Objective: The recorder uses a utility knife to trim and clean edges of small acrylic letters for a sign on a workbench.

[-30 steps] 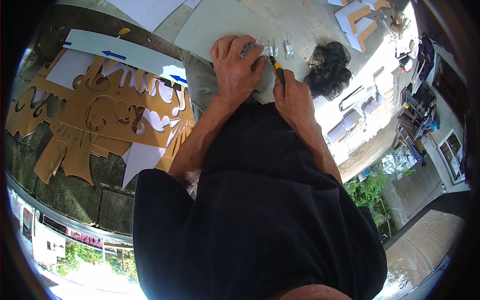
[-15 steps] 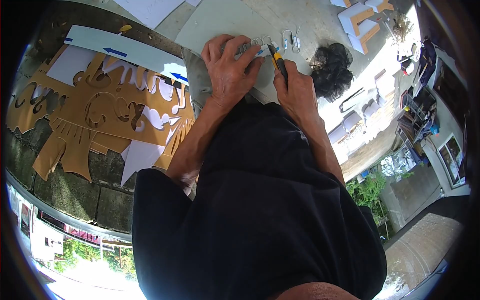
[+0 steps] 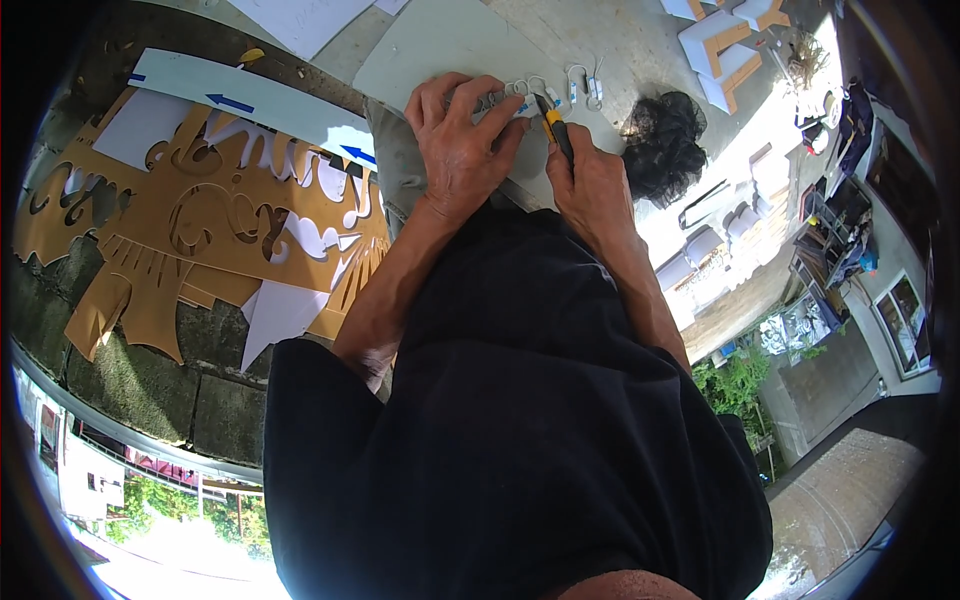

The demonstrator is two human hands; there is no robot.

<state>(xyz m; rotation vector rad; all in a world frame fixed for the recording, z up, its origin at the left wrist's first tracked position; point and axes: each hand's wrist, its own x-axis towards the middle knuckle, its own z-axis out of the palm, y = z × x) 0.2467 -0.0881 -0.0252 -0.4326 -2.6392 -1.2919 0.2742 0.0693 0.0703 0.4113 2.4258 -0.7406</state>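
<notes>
My right hand [image 3: 592,185] grips a yellow and black utility knife [image 3: 554,124], its blade end pointing away from me. Its tip meets a small white wired module [image 3: 527,103] with a blue mark. My left hand [image 3: 462,150] is closed over that module, fingers curled and thumb close to the knife; part of the piece is hidden under the fingertips. More such modules [image 3: 594,90] with thin looped wires lie just beyond the knife. All of this rests on a pale grey board [image 3: 430,50].
A bundle of black netting [image 3: 665,145] sits right of my right hand. On the left lie brown cut-out sheets [image 3: 215,215] and a pale strip [image 3: 280,118] with blue arrows. White and tan cut-out shapes [image 3: 722,60] are at the far right, and white paper [image 3: 300,22] at the far left.
The knife's tip has shifted slightly at the white module, and less of the module shows now. Both hands stay in nearly the same place.
</notes>
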